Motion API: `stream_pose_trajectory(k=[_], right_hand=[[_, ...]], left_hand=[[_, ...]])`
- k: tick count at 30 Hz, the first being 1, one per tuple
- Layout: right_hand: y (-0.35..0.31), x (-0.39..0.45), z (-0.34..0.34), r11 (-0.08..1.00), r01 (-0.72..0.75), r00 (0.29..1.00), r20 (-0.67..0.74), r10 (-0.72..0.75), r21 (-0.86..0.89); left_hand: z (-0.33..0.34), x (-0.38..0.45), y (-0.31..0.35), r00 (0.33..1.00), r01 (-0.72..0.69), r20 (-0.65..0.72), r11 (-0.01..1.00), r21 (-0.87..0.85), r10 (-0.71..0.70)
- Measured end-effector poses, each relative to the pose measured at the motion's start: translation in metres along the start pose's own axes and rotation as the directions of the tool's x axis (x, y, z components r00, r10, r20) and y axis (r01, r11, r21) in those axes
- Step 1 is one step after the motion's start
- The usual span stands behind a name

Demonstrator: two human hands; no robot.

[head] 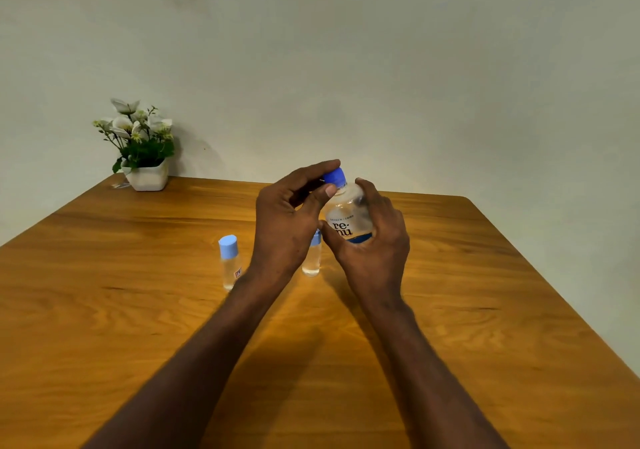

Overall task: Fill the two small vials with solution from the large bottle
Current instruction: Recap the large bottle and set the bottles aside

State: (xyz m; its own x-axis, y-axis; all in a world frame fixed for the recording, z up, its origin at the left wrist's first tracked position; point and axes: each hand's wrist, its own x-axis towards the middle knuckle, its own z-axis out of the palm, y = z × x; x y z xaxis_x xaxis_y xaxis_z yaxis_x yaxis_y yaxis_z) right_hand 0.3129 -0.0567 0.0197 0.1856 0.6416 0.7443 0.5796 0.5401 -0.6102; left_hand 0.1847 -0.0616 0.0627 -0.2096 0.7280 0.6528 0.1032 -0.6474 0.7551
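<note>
The large clear bottle [347, 213] with a white label and a blue cap [335, 175] is held above the wooden table [450, 275]. My right hand [372, 237] grips its body from the right. My left hand [289, 220] pinches the blue cap between thumb and fingers. One small clear vial [230, 261] with a light blue cap stands on the table to the left of my left wrist. A second small vial [312, 258] stands between my hands, its cap partly hidden behind them.
A white pot with white flowers [140, 147] stands at the table's far left corner against the wall. The table's right edge runs diagonally down the right side.
</note>
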Motion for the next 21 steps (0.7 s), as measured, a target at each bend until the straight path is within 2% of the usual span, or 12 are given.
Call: stream_pose_trajectory(k=[6, 16, 21], right_hand=[[-0.0024, 0.0001, -0.0001, 1.000, 0.018, 1.000, 0.016, -0.018, 0.010], [-0.0033, 0.0007, -0.0059, 0.999, 0.046, 0.999, 0.026, -0.046, 0.000], [-0.0013, 0.0019, -0.0051, 0.999, 0.038, 0.999, 0.017, -0.038, 0.004]], left_hand=[[-0.0007, -0.0002, 0.0018, 1.000, 0.005, -0.010, 1.000, -0.023, -0.005], [-0.0030, 0.0014, 0.0021, 0.997, 0.041, 0.072, 0.998, -0.050, -0.038], [0.0065, -0.0022, 0.0083, 0.998, 0.052, 0.043, 0.994, -0.093, -0.048]])
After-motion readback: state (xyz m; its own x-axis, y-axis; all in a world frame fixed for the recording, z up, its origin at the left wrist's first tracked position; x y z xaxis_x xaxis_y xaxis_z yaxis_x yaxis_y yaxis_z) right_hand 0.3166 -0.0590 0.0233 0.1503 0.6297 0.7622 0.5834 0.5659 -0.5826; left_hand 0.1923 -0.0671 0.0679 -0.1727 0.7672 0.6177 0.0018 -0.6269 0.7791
